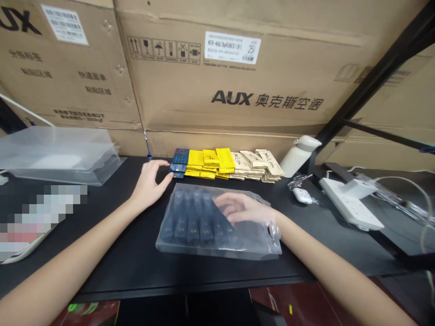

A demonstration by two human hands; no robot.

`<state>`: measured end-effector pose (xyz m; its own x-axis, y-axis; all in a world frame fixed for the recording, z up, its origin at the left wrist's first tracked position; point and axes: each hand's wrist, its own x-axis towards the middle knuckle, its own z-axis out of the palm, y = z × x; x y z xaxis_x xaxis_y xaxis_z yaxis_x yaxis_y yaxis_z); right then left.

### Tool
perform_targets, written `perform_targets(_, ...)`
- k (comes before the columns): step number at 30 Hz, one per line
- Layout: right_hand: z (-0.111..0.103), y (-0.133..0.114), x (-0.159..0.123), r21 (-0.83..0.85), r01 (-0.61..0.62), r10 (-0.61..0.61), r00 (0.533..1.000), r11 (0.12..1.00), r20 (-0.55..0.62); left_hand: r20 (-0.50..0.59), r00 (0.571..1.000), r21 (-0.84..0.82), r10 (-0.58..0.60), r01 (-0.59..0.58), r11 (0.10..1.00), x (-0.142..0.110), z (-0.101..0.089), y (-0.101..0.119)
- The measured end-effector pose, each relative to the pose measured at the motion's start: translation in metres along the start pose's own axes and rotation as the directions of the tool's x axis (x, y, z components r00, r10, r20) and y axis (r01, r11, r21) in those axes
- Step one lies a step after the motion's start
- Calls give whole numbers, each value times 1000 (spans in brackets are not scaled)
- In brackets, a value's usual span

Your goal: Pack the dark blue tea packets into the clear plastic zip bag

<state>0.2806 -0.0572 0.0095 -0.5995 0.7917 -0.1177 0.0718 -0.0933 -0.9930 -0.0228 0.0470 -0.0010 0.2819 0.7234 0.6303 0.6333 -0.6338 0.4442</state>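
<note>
A frosted plastic bag (251, 246) lies flat at the middle of the black table, with several dark blue sachets (193, 222) lined up inside it. My right hand (243, 207) reaches into this bag through its right end. Its fingers, loosely bent and apart, rest beside the rightmost sachets and show blurred through the plastic. My left hand (151, 183) is open at the left end of a row of packets, thumb and forefinger apart at the edge of the dark blue packets (180, 157). Yellow packets (209, 160) and cream packets (254, 163) continue that row to the right.
A cream bottle (299, 156) stands right of the row, near a white earbud case (302, 195) and a white power strip (353, 203). Frosted plastic bags (68, 149) are stacked at left, behind a pixelated item (37, 222). Large cardboard boxes (238, 81) rise behind the table.
</note>
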Motion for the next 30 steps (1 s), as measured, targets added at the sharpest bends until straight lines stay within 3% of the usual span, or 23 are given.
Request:
perform_targets(2, 0, 0, 0, 4, -4, 4, 1000, 1000, 1, -30, 995, 169, 100, -94, 981, 2, -4, -4)
perform_targets(5, -2, 2, 0, 11, -6, 6, 1000, 1000, 2, 44, 988, 285, 147, -154, 946, 0, -3, -8)
perform_targets(9, -3, 4, 1, 17, 2, -2, 1000, 1000, 7, 248, 964, 281, 94, -164, 946, -7, 8, -14)
perform_targets(12, -3, 4, 1, 13, 1, -2, 1000, 1000, 13, 329, 941, 228, 83, -165, 960, -10, 16, -19)
perform_targets(22, -3, 3, 1, 10, 7, -7, 1000, 1000, 2, 331, 937, 187, 108, -177, 966, -14, 22, -28)
perform_targets(30, -2, 2, 1, 17, -10, 10, 1000, 1000, -10, 344, 923, 302, 171, -281, 911, -5, 10, -13)
